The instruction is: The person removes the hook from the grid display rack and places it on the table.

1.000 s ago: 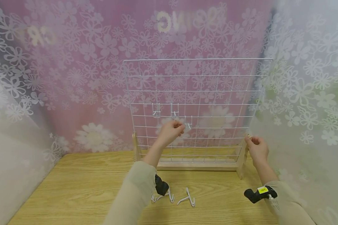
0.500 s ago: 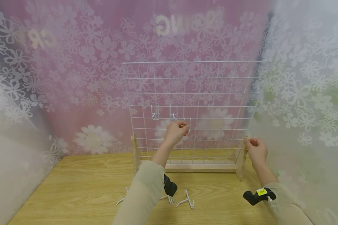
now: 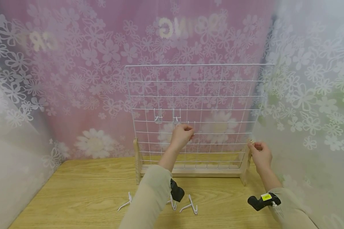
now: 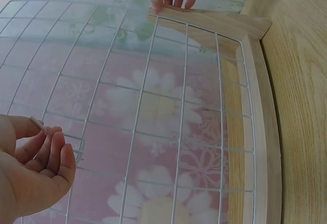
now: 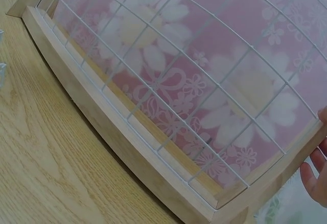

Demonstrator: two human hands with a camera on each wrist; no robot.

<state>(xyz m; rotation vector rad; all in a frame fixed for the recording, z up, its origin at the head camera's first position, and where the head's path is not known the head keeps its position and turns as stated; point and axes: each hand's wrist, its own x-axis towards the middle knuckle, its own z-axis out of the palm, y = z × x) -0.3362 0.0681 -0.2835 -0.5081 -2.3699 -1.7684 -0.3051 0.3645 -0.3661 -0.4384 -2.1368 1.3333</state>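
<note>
White wire grid panel (image 3: 197,111) stands mid-frame in its wooden base (image 3: 189,171). Head view: left hand (image 3: 182,135) pinches a hook (image 3: 192,124) at the wire, beside two hung hooks (image 3: 166,116); loose hooks (image 3: 189,205) wait on the worktop (image 3: 74,190).

Left wrist: fingers curled, hook barely visible.

Right wrist: right hand (image 5: 319,173) grips the post. Looks mid-hanging; next, I'd guess, seat it.

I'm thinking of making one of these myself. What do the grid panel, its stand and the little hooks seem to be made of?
The grid panel looks like thin metal wire with a white coating: fine straight rods joined at each crossing. Its stand looks like pale unfinished or lightly sealed wood, with visible grain. The hooks lying on the table seem to be the same white-coated wire, though plastic cannot be ruled out.
</note>
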